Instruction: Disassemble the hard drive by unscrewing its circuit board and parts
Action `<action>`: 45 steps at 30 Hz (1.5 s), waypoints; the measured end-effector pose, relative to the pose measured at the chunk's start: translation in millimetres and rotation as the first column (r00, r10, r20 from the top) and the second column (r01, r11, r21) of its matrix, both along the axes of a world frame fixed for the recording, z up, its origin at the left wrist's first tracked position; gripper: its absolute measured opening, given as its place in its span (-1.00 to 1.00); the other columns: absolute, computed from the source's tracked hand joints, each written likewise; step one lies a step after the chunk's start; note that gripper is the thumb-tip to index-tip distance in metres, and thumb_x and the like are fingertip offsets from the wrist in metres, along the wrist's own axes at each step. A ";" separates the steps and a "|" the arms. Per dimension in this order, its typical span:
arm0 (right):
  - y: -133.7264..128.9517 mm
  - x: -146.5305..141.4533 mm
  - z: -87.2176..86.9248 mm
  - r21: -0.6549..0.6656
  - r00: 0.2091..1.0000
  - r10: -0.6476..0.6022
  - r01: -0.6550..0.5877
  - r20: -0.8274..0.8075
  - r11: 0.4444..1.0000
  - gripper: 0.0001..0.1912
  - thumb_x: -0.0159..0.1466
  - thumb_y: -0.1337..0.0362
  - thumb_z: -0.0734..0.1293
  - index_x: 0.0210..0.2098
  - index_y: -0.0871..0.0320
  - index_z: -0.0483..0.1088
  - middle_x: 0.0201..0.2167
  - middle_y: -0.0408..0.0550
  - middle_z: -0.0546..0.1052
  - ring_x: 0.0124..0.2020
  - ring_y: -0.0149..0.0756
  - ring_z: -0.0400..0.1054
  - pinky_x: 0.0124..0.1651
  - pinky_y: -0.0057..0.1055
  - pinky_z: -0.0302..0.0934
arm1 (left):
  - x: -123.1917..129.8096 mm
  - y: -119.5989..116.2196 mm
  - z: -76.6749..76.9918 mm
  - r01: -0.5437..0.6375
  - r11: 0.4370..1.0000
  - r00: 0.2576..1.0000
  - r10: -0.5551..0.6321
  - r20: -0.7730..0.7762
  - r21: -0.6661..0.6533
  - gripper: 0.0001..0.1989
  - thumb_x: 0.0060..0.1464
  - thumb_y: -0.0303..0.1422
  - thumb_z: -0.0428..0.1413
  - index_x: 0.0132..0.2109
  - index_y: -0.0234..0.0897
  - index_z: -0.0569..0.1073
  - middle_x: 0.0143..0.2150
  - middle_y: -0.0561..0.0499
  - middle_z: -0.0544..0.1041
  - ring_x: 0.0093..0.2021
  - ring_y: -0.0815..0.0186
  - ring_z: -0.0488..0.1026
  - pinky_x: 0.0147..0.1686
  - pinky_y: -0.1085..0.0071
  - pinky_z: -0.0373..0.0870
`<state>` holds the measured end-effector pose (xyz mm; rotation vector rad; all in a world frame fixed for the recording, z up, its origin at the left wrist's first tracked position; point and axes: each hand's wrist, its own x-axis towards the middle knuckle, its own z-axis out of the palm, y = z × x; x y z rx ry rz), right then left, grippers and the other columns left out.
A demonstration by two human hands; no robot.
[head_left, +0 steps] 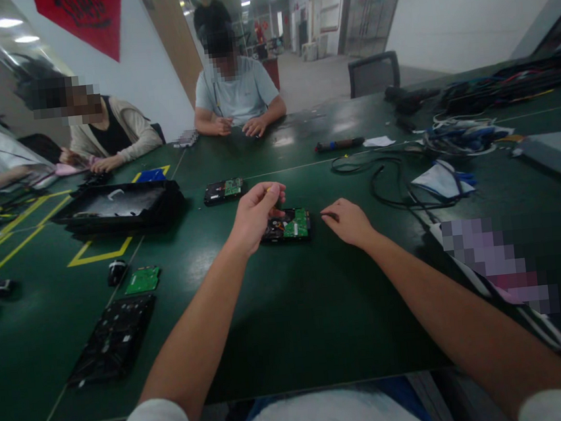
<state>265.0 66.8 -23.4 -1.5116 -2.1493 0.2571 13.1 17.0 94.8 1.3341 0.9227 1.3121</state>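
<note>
A hard drive (296, 224) with a green circuit board lies on the table in front of me. Over its left part is my left hand (257, 214), fingers pinched together. A small yellow spot shows at those fingertips, but the thing they hold is too small to name. My right hand (350, 222) rests low over the table just right of the drive, apart from it. Its fingers are curled closed, and a dark bit shows at the tips that I cannot make out. A second hard drive (224, 191) lies farther back, to the left.
Left on the green table (282, 329) are a black tray (116, 203), a loose green circuit board (142, 280) and a black panel (112, 339). Cables (391, 180), a white-and-blue cloth (441, 180) and a screwdriver-like tool (338, 144) lie right. Several people sit across and left.
</note>
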 end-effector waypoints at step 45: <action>-4.4 5.0 -2.1 0.051 0.993 -0.107 0.109 -0.041 0.993 -0.81 0.41 0.31 0.32 -0.15 0.11 0.61 -0.18 0.08 0.62 -0.11 -0.07 0.48 -0.02 -0.16 0.32 | -0.1 -4.2 4.9 -0.041 0.998 0.998 0.040 -0.039 -0.042 -0.83 0.20 -0.23 0.26 -0.16 -0.19 0.70 -0.18 -0.03 0.55 -0.19 0.32 0.45 -0.37 0.52 0.41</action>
